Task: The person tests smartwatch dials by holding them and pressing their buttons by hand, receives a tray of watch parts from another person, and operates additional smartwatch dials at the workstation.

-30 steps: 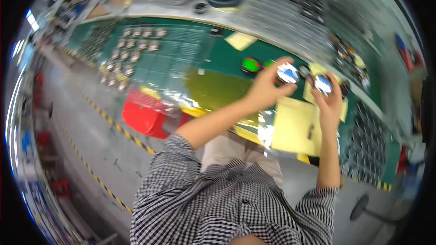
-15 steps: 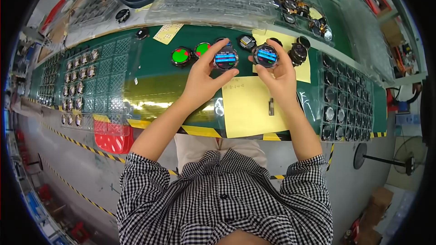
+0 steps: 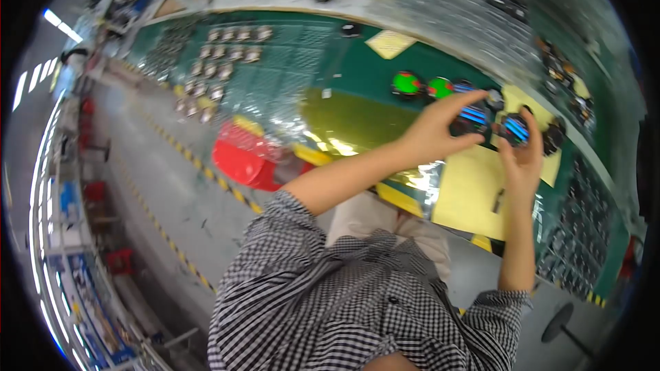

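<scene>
My left hand (image 3: 440,127) grips a round smartwatch body (image 3: 471,121) between thumb and fingers, its screen lit with blue bars. Just to the right, my right hand (image 3: 524,156) holds a second smartwatch body (image 3: 514,130), also lit blue and tilted. Both are held above the bench, close together but apart. Behind my left hand lie two round watches with green and red screens, a nearer green one (image 3: 440,88) and a farther green one (image 3: 406,84). Below the hands lies a yellow paper sheet (image 3: 467,189) with a small dark object (image 3: 498,200) on it. The view is blurred.
Clear trays with metallic parts (image 3: 230,51) lie on the bench's left. A tray of dark round parts (image 3: 577,223) is at right. Plastic trays (image 3: 454,0) are stacked behind. A red stool (image 3: 244,161) stands by the front edge; yellow film (image 3: 357,124) covers the bench middle.
My head has turned to the left and tilted, so the bench and both hands appear farther right. Both hands keep hold of their smartwatch bodies.
</scene>
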Available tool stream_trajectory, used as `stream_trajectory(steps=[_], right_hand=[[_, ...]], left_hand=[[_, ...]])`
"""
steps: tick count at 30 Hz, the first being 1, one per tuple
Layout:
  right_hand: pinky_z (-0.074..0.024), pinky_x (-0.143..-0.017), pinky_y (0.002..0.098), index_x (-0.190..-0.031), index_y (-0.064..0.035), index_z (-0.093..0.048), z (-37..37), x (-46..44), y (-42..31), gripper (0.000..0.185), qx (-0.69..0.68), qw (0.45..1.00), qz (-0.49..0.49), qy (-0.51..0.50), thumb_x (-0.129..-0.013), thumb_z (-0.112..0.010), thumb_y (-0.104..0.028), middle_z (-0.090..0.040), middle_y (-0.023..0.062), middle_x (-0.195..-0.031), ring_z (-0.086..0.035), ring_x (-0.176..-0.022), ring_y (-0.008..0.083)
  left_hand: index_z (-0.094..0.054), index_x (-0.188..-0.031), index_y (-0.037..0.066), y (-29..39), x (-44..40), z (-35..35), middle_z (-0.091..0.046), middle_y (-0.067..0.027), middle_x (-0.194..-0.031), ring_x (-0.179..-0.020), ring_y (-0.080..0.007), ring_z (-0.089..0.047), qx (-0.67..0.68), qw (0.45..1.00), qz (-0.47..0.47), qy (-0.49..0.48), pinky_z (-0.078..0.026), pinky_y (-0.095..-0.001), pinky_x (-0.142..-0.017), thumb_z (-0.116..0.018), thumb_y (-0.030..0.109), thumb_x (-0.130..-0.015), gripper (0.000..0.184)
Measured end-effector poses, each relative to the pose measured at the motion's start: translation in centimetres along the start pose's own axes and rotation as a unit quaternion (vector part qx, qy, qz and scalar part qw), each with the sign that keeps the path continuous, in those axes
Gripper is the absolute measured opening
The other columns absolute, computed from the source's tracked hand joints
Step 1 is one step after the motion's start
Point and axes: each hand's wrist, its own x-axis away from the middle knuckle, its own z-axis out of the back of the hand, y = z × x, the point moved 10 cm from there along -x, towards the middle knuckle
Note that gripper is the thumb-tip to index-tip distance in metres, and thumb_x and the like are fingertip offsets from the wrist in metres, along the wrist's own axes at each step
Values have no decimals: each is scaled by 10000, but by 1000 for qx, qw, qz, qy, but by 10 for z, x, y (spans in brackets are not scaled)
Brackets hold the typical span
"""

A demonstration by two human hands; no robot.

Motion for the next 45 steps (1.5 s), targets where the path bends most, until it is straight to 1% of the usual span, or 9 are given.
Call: stream_trajectory(steps=[9,11,15,20,24,28,29,33,45], right_hand=[[-493,-942,335,-1411,48,-369,-1,-2,-3,595,3,1000,-6,4,-862,-587,118,-545,151,-1240,-625,-1089,237],[-489,-938,318,-1409,13,-397,1,-1,-3,607,3,1000,-2,1,-853,-624,97,-535,125,-1266,-621,-1094,220],[-478,-934,302,-1392,-15,-437,5,2,0,614,29,999,-11,-6,-835,-692,28,-519,118,-1324,-579,-1160,192],[-493,-948,308,-1396,35,-404,5,7,-19,637,48,996,70,5,-825,-687,46,-483,134,-1367,-584,-1147,193],[-499,-939,315,-1387,41,-406,-1,14,-37,642,93,985,144,-20,-814,-695,31,-571,145,-1270,-590,-1142,198],[-462,-1004,436,-1322,38,-461,-14,28,-53,616,220,944,245,-38,-772,-734,-12,-639,159,-1163,-653,-1035,336],[-426,-1030,515,-1295,12,-488,-21,29,-63,609,205,929,304,-58,-748,-752,-34,-657,154,-1114,-658,-991,356],[-393,-1053,543,-1288,-6,-496,-35,32,-72,607,249,908,325,-92,-741,-757,-36,-664,126,-1112,-670,-976,276],[-415,-1036,551,-1273,6,-512,-27,32,-69,599,249,906,335,-64,-733,-767,-34,-657,147,-1108,-663,-992,306]], left_hand=[[-471,-1396,57,-5,0,-4,-533,-132,-1369,-1222,-235,-537,65,996,57,-19,-434,-342,-1011,-789,156,-783,698],[-474,-1393,51,-3,1,-4,-532,-124,-1375,-1234,-207,-528,21,1000,20,-10,-428,-328,-1022,-795,139,-783,696],[-438,-1421,31,-9,2,-13,-495,-106,-1402,-1231,-177,-512,42,996,74,-39,-422,-315,-1033,-786,58,-793,719],[-443,-1423,41,-5,1,-15,-517,-99,-1372,-1198,-161,-538,44,997,55,-31,-460,-311,-977,-797,74,-785,730],[-471,-1407,63,2,1,-11,-537,-99,-1359,-1186,-177,-556,-19,998,50,-32,-479,-314,-954,-813,83,-762,730],[-538,-1340,57,8,-2,-9,-615,-119,-1269,-1117,-205,-616,-58,997,37,-32,-498,-317,-933,-810,61,-736,663],[-553,-1319,49,12,-2,-8,-633,-122,-1241,-1093,-218,-633,-64,997,33,-23,-503,-324,-931,-795,26,-713,653],[-554,-1316,44,10,0,-8,-632,-123,-1256,-1121,-221,-626,-73,997,7,-26,-501,-328,-939,-778,1,-693,664],[-557,-1320,40,14,-1,-8,-623,-120,-1286,-1147,-247,-623,-80,997,7,-22,-488,-337,-966,-784,11,-693,667]])
